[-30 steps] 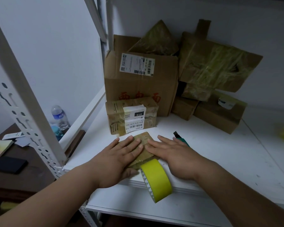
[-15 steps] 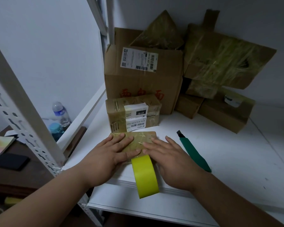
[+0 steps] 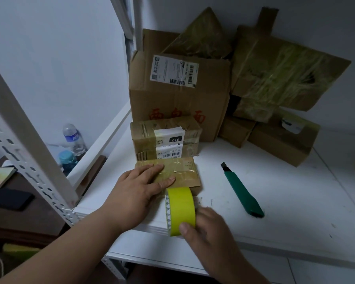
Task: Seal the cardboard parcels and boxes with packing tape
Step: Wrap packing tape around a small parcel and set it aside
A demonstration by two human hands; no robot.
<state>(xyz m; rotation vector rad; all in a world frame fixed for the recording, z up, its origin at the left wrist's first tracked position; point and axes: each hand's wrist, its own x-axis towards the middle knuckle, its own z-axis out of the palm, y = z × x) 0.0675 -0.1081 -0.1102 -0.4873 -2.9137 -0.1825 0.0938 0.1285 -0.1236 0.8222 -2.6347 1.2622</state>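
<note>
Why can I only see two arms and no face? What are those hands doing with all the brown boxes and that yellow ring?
The camera sits on the person's head and looks down, so you see only their arms, as if through their eyes. There is no machine here, just two bare hands.

The left hand lies flat on a small flat parcel, pressing it down on the white shelf. The right hand has a grip on the yellow ring, which is a roll of packing tape standing on its edge right by the parcel.

Beside them lies a green cutter knife. Behind the flat parcel is a taped box with a white label, and further back a big cardboard box with more parcels piled to its right.
</note>
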